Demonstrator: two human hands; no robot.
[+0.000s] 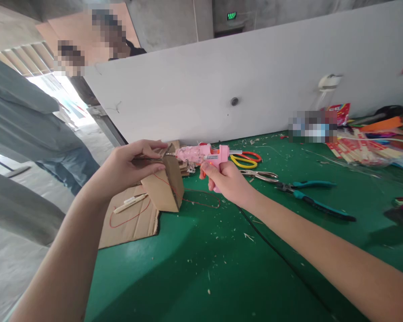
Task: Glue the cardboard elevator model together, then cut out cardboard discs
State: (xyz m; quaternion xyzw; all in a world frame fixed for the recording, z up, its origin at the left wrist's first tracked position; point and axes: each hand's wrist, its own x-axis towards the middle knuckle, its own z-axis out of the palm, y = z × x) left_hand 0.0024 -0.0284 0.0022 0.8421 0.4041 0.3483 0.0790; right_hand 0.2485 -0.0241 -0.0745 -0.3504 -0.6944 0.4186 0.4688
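My right hand (218,176) is wrapped round the handle of a pink hot glue gun (201,154), a glue stick protruding from its back. Its metal nozzle points left and meets the upper edge of a cardboard box (164,188), or comes very close to it. From the left, my left hand (134,165) grips the top of this box, fingers above and thumb on the near side. A thin red string (201,205) trails from the box over the table. Beneath my left hand, a flat cardboard sheet (134,226) carries small wooden sticks (130,203).
Scissors with red and yellow handles (245,160), metal pliers (260,174) and teal-handled pliers (317,201) lie right of the glue gun on the green table (201,268). A black cord (275,250) runs toward me. A white partition (188,98) stands behind; a person (30,107) stands at left.
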